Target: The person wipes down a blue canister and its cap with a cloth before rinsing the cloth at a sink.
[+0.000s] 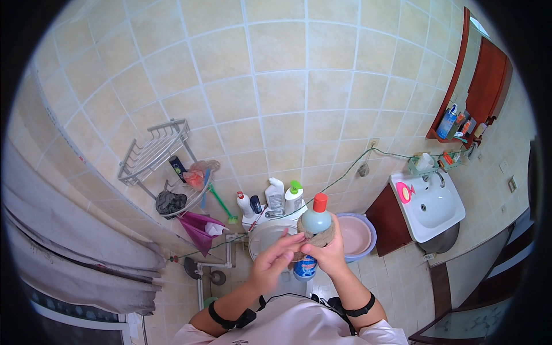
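Observation:
My right hand (333,250) grips a light-blue plastic bottle (317,222) with an orange-red cap and a blue printed label. A brown cloth (323,241) is wrapped around the bottle's middle, between it and my palm. The bottle stands nearly upright in front of my chest, over the toilet. On the near left side of the cloth is my left hand (274,261), its fingers stretched out and its thumb apart; its fingertips reach the cloth or come very close to it. Below the hands, the toilet (263,241) is partly hidden by my forearms and the bottle.
Several bottles, including a white pump bottle (294,197), stand on the toilet tank (250,221). Right of the toilet are stacked basins (371,228) and a washbasin (450,215). At left hang a wire corner rack (155,151) and a curtain (77,241). A green cord (345,172) crosses the wall.

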A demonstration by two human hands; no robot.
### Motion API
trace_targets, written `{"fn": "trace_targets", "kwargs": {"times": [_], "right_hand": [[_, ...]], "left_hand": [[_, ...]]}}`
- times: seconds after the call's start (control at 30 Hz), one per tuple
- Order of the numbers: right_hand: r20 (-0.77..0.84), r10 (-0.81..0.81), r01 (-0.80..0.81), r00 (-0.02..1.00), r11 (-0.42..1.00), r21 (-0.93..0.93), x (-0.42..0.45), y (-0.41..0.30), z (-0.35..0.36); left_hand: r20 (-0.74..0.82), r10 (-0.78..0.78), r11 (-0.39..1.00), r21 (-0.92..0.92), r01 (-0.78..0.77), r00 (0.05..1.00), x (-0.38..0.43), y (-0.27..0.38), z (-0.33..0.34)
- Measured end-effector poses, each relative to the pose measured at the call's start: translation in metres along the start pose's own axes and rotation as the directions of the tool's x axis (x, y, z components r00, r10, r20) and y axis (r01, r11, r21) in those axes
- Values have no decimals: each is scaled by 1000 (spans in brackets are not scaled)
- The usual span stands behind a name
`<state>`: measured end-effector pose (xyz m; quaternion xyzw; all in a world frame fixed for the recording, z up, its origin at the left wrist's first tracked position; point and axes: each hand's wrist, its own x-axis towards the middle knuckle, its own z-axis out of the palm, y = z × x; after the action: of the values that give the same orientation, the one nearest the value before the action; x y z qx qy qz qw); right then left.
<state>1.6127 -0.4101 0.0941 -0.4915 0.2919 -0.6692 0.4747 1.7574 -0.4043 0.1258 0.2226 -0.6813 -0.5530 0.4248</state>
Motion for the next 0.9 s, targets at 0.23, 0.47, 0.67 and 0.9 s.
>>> {"fn": "trace_targets", "kwargs": {"times": [0.23, 0.47, 0.67, 0.9], "right_hand": [[-8, 186, -181, 983, 945, -274, -1, -5, 12], [69, -19, 50, 997, 873, -485, -3, 2, 11], [270, -276, 385, 923, 622, -682, -3, -9, 19], [334, -292, 439, 896, 482, -758, -8, -7, 16]], "left_hand": [[-190, -93, 992, -108, 73, 977, -1, 20, -17], [-289, 288, 769, 638, -41, 913, -5, 24, -18], [-260, 108, 923, 386, 0, 960, -5, 30, -9], [-241, -76, 980, 161, 117, 967, -2, 17, -11]]}}
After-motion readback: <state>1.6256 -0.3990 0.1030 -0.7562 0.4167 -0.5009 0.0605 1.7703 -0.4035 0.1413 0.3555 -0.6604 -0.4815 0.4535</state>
